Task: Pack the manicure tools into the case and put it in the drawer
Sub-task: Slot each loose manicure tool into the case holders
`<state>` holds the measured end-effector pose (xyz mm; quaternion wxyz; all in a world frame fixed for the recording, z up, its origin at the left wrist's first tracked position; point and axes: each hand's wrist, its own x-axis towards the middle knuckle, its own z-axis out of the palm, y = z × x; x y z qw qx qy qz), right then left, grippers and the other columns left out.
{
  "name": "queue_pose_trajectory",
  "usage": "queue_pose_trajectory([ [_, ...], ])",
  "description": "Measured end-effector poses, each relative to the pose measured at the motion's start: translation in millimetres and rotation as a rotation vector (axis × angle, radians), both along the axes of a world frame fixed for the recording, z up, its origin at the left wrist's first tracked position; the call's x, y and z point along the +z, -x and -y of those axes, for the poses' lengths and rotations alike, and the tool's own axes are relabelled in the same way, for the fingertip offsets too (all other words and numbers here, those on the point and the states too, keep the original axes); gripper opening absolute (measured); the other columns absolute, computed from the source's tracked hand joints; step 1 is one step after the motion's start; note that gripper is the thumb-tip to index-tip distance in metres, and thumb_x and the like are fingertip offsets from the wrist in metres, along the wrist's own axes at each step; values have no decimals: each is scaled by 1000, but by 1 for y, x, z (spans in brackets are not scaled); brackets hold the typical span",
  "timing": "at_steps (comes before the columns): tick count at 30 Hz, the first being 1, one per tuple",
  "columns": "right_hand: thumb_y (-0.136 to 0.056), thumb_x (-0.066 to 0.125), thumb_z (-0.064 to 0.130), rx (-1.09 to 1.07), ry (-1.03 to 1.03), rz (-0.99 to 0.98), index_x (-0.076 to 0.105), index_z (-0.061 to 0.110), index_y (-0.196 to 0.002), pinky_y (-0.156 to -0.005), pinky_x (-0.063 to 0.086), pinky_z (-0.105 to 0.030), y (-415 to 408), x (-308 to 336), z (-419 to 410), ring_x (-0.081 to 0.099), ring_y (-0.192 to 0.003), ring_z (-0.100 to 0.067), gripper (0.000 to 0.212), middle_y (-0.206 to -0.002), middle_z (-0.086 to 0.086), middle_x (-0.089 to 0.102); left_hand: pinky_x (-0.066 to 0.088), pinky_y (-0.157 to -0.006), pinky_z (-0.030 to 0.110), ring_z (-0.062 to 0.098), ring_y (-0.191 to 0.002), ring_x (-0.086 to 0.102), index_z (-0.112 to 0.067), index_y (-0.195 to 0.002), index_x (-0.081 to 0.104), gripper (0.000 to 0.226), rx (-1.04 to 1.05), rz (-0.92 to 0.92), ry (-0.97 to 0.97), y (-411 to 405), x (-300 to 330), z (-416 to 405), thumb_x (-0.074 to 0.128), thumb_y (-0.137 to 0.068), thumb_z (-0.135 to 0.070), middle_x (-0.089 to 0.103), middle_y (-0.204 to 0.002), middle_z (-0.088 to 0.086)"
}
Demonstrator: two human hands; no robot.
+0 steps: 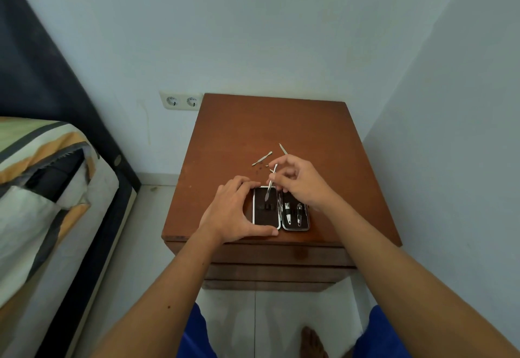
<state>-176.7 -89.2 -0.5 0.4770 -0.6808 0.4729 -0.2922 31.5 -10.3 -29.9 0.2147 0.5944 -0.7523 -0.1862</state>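
Observation:
An open manicure case [267,221] with a dark lining and silver rim lies near the front edge of the brown wooden nightstand [239,138]. Two nail clippers [292,212] sit in its right half. My left hand [233,211] grips the left half of the case, thumb along its front edge. My right hand [301,181] pinches a slim metal tool [271,182], its tip pointing down over the left half. Two more thin metal tools lie loose behind: one [262,158] to the left, one [283,149] partly hidden by my right hand.
The nightstand's drawer fronts [278,256] sit shut below the top. A bed with a striped cover [42,188] stands to the left, a double wall socket [181,100] behind. Walls close in at the back and right. My bare foot [312,342] rests on the tiled floor.

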Motion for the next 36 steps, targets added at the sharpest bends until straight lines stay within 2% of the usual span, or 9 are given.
queue_pose_trajectory([
  [3, -93, 75, 29, -2, 20, -107, 66, 36, -107, -96, 54, -45, -2, -8, 1, 74, -86, -12, 18, -87, 7, 81, 35, -112, 32, 6, -126, 40, -27, -148, 51, 117, -4, 1, 8, 0, -2, 0, 77, -54, -92, 45, -141, -12],
  [7, -92, 77, 27, -36, 41, -161, 68, 33, -109, -98, 53, -47, 0, -10, 2, 74, -89, -20, 19, -86, 10, 80, 34, -111, 31, 6, -126, 40, -27, -147, 52, 117, -5, -3, 15, 0, -3, 1, 78, -53, -92, 46, -140, -13],
  [10, -92, 77, 27, -29, 23, -188, 69, 32, -112, -99, 53, -43, 2, -11, 4, 72, -88, -10, 21, -86, 12, 80, 35, -112, 31, 3, -124, 40, -27, -147, 51, 118, -9, -8, 15, 0, -3, 2, 78, -53, -92, 46, -139, -14],
  [14, -91, 79, 26, -2, 35, -226, 71, 31, -114, -89, 53, -33, 2, -11, 4, 68, -81, -5, 24, -84, 12, 79, 36, -112, 33, 6, -127, 42, -27, -148, 51, 118, -9, -3, 9, 0, -4, 1, 76, -53, -94, 46, -140, -13],
  [17, -86, 83, 29, 40, 160, -311, 75, 29, -111, -78, 46, -27, 1, -14, 1, 56, -71, 0, 27, -84, 11, 72, 37, -113, 35, 8, -128, 43, -28, -147, 50, 119, -6, 7, 5, 0, -3, 2, 72, -52, -97, 45, -140, -13],
  [23, -88, 79, 44, 119, 300, -515, 64, 17, -141, -105, 41, -28, 2, -19, -12, 47, -111, -10, 61, -113, 9, 51, 44, -104, 34, 11, -117, 42, -29, -149, 47, 121, 20, -6, -29, 1, -3, 0, 77, -51, -93, 40, -137, -14],
  [27, -80, 81, 55, 104, 317, -530, 55, 17, -148, -109, 36, -29, 5, -22, -25, 39, -121, -11, 83, -122, 9, 47, 48, -104, 37, 13, -116, 43, -29, -150, 46, 123, 18, -6, -41, 0, -3, 0, 77, -50, -94, 39, -137, -13],
  [31, -75, 85, 55, 33, 363, -484, 61, 18, -142, -107, 39, -32, 3, -31, -33, 41, -118, -16, 80, -121, 6, 48, 49, -101, 36, 12, -115, 42, -28, -150, 46, 122, 18, -11, -42, 0, -1, 0, 79, -51, -91, 39, -136, -13],
  [36, -79, 82, 51, 123, 374, -486, 60, 21, -145, -111, 38, -39, 6, -30, -35, 37, -117, -16, 76, -128, 7, 46, 50, -98, 35, 13, -109, 44, -30, -147, 49, 120, 16, -14, -35, -1, -1, 0, 78, -49, -93, 40, -127, -14],
])
